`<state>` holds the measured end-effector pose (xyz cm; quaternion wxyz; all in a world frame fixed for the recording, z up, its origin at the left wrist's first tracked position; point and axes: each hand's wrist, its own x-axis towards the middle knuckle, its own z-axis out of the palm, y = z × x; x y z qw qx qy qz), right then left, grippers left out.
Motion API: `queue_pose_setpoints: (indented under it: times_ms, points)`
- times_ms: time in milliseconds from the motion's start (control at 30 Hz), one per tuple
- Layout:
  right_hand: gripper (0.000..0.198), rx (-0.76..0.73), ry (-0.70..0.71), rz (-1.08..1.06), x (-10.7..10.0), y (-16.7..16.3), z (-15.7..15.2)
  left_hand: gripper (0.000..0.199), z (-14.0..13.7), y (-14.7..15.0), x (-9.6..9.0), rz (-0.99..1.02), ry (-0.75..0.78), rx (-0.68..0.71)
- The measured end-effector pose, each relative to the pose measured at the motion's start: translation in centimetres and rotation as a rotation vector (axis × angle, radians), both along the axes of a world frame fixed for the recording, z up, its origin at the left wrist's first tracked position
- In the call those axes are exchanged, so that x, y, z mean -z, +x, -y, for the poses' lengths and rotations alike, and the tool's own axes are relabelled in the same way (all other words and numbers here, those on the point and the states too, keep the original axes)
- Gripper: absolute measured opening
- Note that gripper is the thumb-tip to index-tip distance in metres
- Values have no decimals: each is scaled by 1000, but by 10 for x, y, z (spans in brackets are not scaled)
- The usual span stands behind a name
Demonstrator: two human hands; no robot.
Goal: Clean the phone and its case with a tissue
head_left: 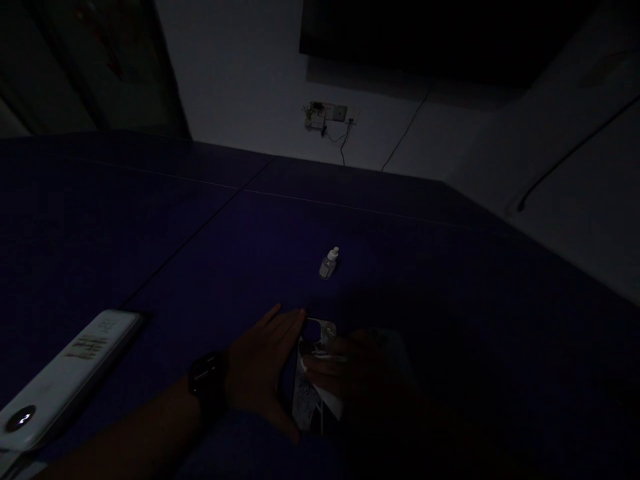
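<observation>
A phone case (pixel 304 399) with a dark-and-light pattern and a large camera cutout lies on the dark blue surface in front of me. My left hand (pixel 260 363), wearing a dark watch (pixel 205 375), lies flat along the case's left side. Its fingers are stretched out, with fingertips by the top corner and the thumb by the bottom one. Pressed onto the case is a white cloth or tissue (pixel 331 402), under the bent fingers of my right hand (pixel 357 370). Deep shadow hides much of that hand. Beyond them stands a small dropper bottle (pixel 328 265) with a white cap.
At left lies a long white device (pixel 75 373) with a lit round display. A pale flat item (pixel 395 343), too dark to name, is beside my right hand. Sockets with cables (pixel 327 115) are on the far wall, under a large dark screen (pixel 425 40).
</observation>
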<state>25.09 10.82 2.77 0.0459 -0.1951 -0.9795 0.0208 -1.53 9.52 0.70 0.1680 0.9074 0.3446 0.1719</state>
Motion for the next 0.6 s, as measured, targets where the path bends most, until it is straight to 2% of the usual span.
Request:
queue_pose_setpoints:
  times_ms: [167, 367, 500, 600]
  points:
    - [37, 58, 68, -42, -2, -3, -4, 153, 0, -1, -1, -31, -11, -4]
    - [34, -71, 82, -67, 1, -1, -5, 154, 0, -1, 0, -7, 10, -5]
    - [38, 24, 78, 9, -1, 0, -8, 153, 1, -1, 1, -4, 29, -2]
    - [37, -4, 90, -2, -2, 9, -11, 153, 0, -1, 1, -15, 21, 3]
